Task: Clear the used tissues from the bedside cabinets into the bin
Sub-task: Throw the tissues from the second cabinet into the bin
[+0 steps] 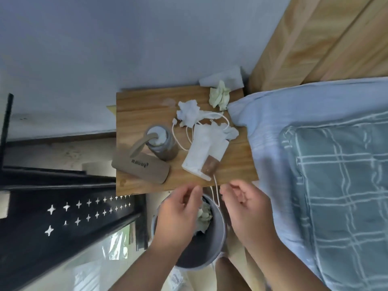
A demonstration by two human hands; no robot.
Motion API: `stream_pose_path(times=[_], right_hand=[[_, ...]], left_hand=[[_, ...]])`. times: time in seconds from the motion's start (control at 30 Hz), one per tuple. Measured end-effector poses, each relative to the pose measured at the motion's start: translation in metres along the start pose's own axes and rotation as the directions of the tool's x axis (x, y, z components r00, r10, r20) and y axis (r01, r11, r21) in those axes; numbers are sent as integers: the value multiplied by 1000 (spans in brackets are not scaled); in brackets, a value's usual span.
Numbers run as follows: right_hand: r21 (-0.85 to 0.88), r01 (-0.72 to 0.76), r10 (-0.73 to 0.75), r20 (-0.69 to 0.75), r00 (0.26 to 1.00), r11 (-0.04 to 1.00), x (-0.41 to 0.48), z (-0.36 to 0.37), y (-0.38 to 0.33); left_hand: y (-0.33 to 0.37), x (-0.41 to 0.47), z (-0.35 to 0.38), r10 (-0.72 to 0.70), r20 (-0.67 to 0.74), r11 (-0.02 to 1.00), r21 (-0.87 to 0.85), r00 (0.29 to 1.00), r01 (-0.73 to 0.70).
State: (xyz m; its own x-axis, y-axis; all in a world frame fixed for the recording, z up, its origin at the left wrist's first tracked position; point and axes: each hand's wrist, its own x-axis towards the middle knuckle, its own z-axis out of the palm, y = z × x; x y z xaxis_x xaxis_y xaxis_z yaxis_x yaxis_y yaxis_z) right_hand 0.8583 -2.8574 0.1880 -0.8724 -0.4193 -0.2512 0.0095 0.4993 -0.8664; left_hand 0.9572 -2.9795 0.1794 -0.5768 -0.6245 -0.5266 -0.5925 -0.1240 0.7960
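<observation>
Both your hands, left [178,208] and right [247,203], hover over the bin [220,234], fingers loosely curled, holding nothing. Tissues [189,112] remain on the cabinet [142,101]; next, likely reach for one.

Two bare forearms, no sleeves, left hand [178,215], right hand [247,208]

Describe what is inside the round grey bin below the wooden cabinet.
The round grey bin holds crumpled pale tissue. The left hand covers the rest of its inside.
</observation>
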Motion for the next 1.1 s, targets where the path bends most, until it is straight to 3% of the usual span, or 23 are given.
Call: stream_pose_path(times=[0.13,0.27,0.47,0.73,0.83,1.1], right_hand=[[88,103,-92,-117,989,991,68,-15,-37],[-7,100,-100,-110,989,995,139,-21,-56],[-265,96,-101,-4,995,959,224,-2,-60],[-549,200,-105,200,974,811,284,25,-40],[-570,192,-47,259,965,799,291,31,-29],[-469,128,-58,161,985,874,280,24,-35]], left_hand=[[70,46,12,126,-27,992,-29,992,-126],[112,102,17,174,-78,979,117,982,-164],[127,162,27,119,-134,971,224,984,-87],[118,205,36,-26,-145,934,350,989,76],[110,212,32,-10,-182,936,344,983,73],[113,214,32,-3,-210,941,329,978,74]])
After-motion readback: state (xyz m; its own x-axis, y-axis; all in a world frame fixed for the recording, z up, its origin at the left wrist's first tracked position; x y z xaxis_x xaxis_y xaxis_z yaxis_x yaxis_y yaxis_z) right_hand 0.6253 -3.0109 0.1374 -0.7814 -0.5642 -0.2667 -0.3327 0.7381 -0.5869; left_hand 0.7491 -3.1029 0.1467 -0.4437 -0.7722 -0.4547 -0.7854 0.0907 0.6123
